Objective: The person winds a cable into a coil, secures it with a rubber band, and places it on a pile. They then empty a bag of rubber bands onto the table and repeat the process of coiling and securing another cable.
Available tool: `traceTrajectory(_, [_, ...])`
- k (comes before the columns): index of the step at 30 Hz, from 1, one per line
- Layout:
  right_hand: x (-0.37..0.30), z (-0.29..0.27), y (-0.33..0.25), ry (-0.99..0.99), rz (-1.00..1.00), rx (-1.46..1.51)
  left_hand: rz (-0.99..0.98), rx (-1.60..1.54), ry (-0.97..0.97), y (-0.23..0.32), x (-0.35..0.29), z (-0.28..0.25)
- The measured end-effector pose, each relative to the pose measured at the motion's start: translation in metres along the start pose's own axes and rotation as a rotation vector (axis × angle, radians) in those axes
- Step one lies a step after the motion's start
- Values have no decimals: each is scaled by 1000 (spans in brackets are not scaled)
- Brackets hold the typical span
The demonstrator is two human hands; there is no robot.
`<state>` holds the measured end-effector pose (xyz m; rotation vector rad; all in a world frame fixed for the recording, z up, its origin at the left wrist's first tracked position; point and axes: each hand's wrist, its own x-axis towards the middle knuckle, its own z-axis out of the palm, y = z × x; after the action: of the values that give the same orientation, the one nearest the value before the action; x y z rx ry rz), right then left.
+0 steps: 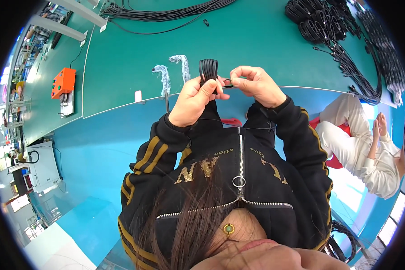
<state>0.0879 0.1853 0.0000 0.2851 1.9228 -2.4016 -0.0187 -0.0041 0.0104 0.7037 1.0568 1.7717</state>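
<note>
In my left hand (191,102) is a folded bundle of black cable (208,69), gripped near its lower end, with its loops standing upright above my fingers. My right hand (259,85) is beside it, thumb and forefinger pinched on a small black loop (228,83) next to the bundle. Whether that loop is a tie or an end of the cable, I cannot tell. Both hands are at the near edge of the green table (139,54). Left of the bundle, two hooked rods wrapped in pale cloth (165,81) rise by the table edge.
Long black cables (166,15) lie at the far side. Coiled cable bundles (319,22) are heaped at the far right. An orange box with buttons (64,83) sits on the left. A person in pale clothes (360,148) sits to my right. A small black piece (206,22) lies beyond my hands.
</note>
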Motion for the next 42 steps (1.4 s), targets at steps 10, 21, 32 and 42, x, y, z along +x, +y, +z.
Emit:
traceTrajectory(10, [-30,24,8,-314,33,415,-122,-222,-109,-3,0,-8])
traceTrajectory(21, [-31,-20,-6,80,-529,-807,-77,57,-24,1,1,-2])
traceTrajectory(32, [-11,12,-54,-251,-430,-1381,-294,573,-370,9,6,13])
traceTrajectory(42, [-5,-2,14,-260,57,591,-219,17,-212,-6,-3,3])
